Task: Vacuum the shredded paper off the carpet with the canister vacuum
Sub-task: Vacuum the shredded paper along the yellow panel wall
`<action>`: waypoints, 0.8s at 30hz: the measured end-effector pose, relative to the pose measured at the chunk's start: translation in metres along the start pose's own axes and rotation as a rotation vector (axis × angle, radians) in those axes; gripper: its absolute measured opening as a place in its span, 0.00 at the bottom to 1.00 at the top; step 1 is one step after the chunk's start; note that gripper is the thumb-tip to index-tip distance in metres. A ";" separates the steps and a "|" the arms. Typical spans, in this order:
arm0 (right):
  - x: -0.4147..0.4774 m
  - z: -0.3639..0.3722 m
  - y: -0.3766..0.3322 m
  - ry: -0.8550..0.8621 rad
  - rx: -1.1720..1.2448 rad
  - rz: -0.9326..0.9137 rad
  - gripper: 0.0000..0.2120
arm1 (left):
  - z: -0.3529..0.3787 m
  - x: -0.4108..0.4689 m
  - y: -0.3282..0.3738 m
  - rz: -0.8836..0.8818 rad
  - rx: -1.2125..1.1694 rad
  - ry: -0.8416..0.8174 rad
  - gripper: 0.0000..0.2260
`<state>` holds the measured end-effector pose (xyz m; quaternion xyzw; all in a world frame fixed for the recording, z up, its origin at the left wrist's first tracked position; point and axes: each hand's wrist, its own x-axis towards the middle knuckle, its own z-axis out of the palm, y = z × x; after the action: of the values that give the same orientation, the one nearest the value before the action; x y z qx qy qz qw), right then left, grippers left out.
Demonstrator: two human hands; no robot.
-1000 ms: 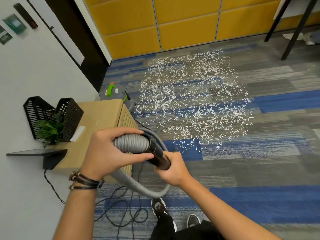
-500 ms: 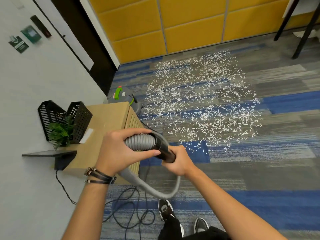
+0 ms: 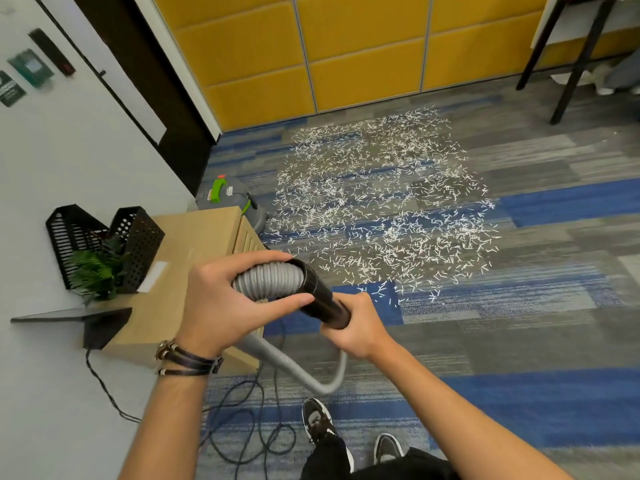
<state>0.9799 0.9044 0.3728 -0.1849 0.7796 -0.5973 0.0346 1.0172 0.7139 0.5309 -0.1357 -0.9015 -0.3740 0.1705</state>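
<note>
Open carpet (image 3: 519,341) ahead and to the right, bare up to the shredded paper (image 3: 381,209). Left blocked: wooden cabinet (image 3: 194,244) against the wall (image 3: 104,150), canister vacuum (image 3: 239,202) just beyond it. Loose cables (image 3: 263,441) coil beside the cabinet's near end; table legs (image 3: 579,64) stand far right.

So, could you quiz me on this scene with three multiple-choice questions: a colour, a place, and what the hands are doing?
1. What colour are the wall panels beyond the shredded paper? A) red B) white C) yellow
2. Where is the canister vacuum? A) on the carpet beyond the wooden cabinet B) on top of that cabinet C) amid the paper
3. What are the hands doing? A) hanging idle B) left hand grips the grey ribbed hose, right hand the black tube C) both rest on the cabinet
Answers: C, the panels are yellow; A, its grey body shows past the cabinet; B, fingers curl round hose and tube.
</note>
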 end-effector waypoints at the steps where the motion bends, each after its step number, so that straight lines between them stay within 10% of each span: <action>1: -0.002 0.000 0.000 -0.013 0.002 0.004 0.12 | 0.000 -0.001 -0.001 -0.010 -0.004 -0.013 0.25; 24: -0.023 -0.031 0.022 -0.029 -0.057 0.026 0.16 | 0.032 -0.004 0.003 0.031 -0.086 -0.088 0.24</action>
<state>0.9870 0.9454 0.3566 -0.1844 0.7981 -0.5716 0.0481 1.0153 0.7386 0.5104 -0.1732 -0.8889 -0.4036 0.1304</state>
